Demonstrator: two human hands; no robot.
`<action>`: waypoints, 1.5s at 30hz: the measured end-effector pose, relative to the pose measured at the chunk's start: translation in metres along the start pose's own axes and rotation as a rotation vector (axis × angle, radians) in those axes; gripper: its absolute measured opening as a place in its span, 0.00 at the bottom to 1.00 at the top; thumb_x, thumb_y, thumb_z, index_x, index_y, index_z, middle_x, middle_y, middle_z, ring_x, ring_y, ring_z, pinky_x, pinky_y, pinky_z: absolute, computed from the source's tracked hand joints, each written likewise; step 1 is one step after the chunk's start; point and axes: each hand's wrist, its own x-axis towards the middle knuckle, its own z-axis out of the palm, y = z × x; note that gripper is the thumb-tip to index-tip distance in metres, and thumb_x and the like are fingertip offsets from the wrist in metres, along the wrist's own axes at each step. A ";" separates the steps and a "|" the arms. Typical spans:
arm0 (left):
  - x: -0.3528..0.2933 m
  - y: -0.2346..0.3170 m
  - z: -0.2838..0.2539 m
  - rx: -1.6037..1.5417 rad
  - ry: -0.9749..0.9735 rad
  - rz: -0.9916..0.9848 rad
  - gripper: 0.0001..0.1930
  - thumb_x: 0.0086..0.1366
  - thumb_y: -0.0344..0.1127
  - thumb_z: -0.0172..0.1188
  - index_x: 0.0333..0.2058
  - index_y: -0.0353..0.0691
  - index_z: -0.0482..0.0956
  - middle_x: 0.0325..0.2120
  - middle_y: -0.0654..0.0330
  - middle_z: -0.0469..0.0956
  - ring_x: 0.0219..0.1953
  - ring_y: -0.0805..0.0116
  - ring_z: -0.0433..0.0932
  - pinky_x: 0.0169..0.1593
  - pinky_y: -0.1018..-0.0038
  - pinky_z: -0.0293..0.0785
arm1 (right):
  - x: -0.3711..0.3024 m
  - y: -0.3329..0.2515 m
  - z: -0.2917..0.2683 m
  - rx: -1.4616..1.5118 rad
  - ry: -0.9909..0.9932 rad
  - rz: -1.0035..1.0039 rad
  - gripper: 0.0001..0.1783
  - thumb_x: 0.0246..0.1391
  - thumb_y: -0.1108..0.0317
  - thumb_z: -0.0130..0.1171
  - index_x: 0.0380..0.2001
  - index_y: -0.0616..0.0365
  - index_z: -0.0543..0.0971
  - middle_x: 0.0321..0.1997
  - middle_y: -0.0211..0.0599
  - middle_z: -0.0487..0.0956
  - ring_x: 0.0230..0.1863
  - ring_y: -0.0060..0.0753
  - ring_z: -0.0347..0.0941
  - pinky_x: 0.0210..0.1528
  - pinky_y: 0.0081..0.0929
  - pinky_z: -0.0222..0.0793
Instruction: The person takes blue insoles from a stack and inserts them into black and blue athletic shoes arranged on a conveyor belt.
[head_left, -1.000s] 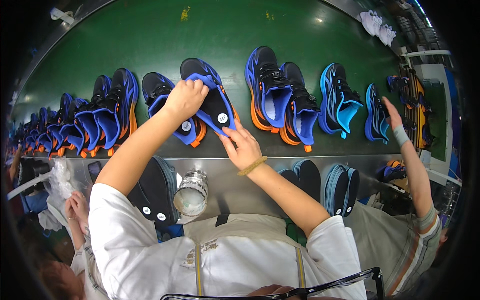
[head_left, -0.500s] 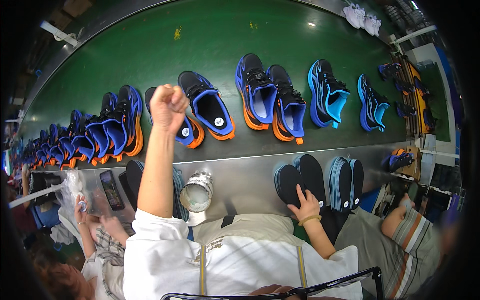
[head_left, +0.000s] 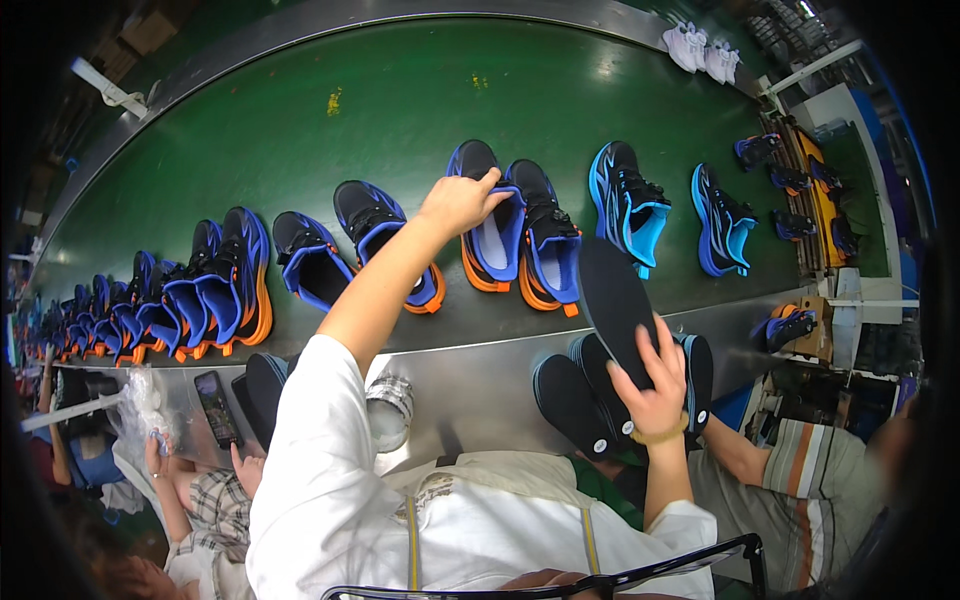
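Two hands work over a long green belt (head_left: 300,110) that carries a curved row of sneakers. Nearest the grip stand two black-and-blue shoes with orange soles: the left hand (head_left: 458,203) closes its fingers over the collar of the left shoe (head_left: 487,225), pinching the rim, while its mate (head_left: 551,240) stands touching it on the right. Just below and right of that pair, the right hand (head_left: 655,385) lifts a black insole (head_left: 612,300), fingers pressed together around its heel end, toe end pointing up toward the mate.

Judging from this, the work is partway: the insole is out of the stack but not yet inside a shoe. Left of the grip two single shoes lie on their sides, then a packed row too crowded to count. Right of it stand two black-and-cyan shoes, and whether any already hold insoles cannot be told.

Under the right hand, on the steel ledge (head_left: 480,370), about four more insoles (head_left: 575,405) lie stacked. Left of the person's sleeve sit a clear jar (head_left: 388,410) and a phone (head_left: 217,408).
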 end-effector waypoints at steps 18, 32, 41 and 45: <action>-0.048 -0.004 0.001 -0.863 -0.049 -0.475 0.21 0.57 0.49 0.52 0.22 0.32 0.71 0.14 0.68 0.64 0.19 0.81 0.60 0.21 0.79 0.58 | 0.085 -0.016 0.202 -0.177 -0.504 -0.051 0.12 0.47 0.61 0.48 0.29 0.56 0.75 0.48 0.50 0.66 0.42 0.46 0.67 0.44 0.35 0.65; -0.059 -0.003 0.009 -0.937 0.039 -0.437 0.23 0.53 0.50 0.54 0.30 0.28 0.74 0.22 0.52 0.76 0.24 0.72 0.74 0.28 0.77 0.68 | 0.097 -0.008 0.171 -0.294 -0.825 -0.303 0.09 0.40 0.68 0.48 0.22 0.60 0.77 0.30 0.47 0.72 0.36 0.43 0.68 0.40 0.33 0.65; -0.058 -0.003 0.012 -0.851 0.012 -0.455 0.22 0.56 0.48 0.52 0.23 0.28 0.71 0.12 0.60 0.65 0.18 0.77 0.62 0.21 0.76 0.60 | 0.089 0.007 0.220 -0.330 -0.725 -0.312 0.10 0.44 0.68 0.47 0.26 0.56 0.78 0.34 0.43 0.69 0.38 0.42 0.66 0.41 0.33 0.64; -0.059 -0.004 0.015 -0.833 -0.001 -0.417 0.22 0.56 0.48 0.52 0.23 0.29 0.70 0.12 0.59 0.64 0.18 0.76 0.62 0.22 0.75 0.60 | 0.101 0.000 0.223 -0.498 -1.023 -0.180 0.15 0.48 0.61 0.44 0.29 0.53 0.79 0.44 0.42 0.67 0.48 0.40 0.60 0.51 0.32 0.56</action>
